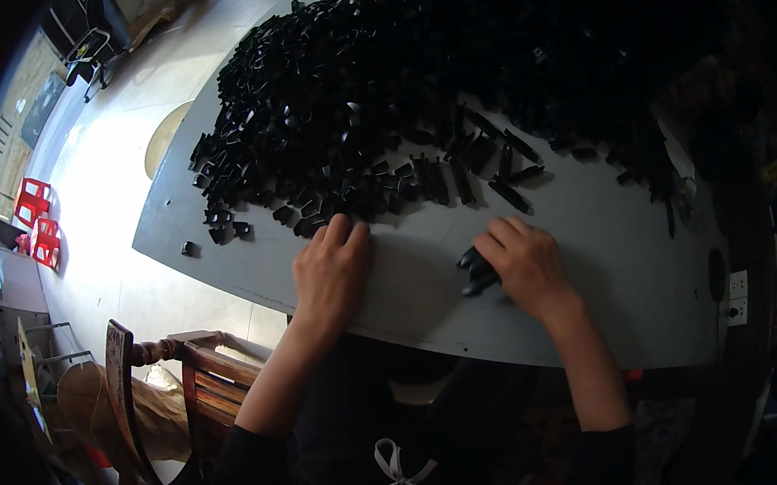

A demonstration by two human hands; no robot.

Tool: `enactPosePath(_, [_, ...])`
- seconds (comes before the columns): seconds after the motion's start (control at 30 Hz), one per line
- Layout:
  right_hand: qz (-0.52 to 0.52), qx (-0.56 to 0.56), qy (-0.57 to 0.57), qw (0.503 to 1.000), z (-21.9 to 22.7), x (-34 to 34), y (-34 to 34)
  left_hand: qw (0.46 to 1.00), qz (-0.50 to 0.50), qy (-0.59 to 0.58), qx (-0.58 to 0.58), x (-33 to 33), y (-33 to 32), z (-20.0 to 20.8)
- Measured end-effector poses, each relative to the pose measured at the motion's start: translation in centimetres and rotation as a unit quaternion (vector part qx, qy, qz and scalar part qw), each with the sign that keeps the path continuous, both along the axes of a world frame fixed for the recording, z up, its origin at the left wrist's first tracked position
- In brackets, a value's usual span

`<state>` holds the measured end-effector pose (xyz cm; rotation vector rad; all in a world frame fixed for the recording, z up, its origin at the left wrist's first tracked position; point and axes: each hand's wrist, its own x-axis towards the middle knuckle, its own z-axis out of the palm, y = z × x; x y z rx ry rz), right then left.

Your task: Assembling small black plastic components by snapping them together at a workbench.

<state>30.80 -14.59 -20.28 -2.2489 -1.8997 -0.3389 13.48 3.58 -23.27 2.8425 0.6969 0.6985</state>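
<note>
A large heap of small black plastic pieces [280, 118] covers the far left and middle of the grey table [404, 280]. My left hand [333, 266] rests at the heap's near edge, its fingers curled down; whatever they hold is hidden beneath them. To the right, my right hand [527, 263] is closed around a few dark, elongated black plastic parts [476, 272], which stick out on its left side just above the tabletop. Beyond the right hand, several long narrow black strips [509, 195] lie loose on the table.
The near table edge curves in front of my body. A wooden chair [208, 374] stands at the lower left. Red stools [46, 241] are on the pale floor further left. A wall socket [738, 298] is at the right, and the far right is very dark.
</note>
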Motion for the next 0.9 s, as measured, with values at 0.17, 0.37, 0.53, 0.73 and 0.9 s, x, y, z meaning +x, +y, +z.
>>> enactPosePath(0.17, [-0.001,0.093,0.120,0.988,0.4,-4.7,-2.0,0.967,-0.124,-0.113,-0.191,-2.1,-1.7,1.2])
enactPosePath(0.37, [0.022,0.134,0.259,0.956,1.2,-7.6,-2.4,0.892,-0.232,-0.147,-0.359,-3.6,-3.7,3.4])
enactPosePath(0.53, [0.035,0.141,0.227,0.963,2.0,-7.9,-2.3,0.894,-0.252,-0.137,-0.344,-4.0,-4.0,4.1])
enactPosePath(0.73, [0.066,0.109,0.249,0.960,3.2,-7.9,-2.3,0.896,-0.296,-0.131,-0.304,-4.4,-3.7,4.0])
enactPosePath(0.9, [0.092,0.113,0.315,0.938,3.3,-8.4,-2.5,0.866,-0.330,-0.107,-0.360,-5.1,-3.8,3.0])
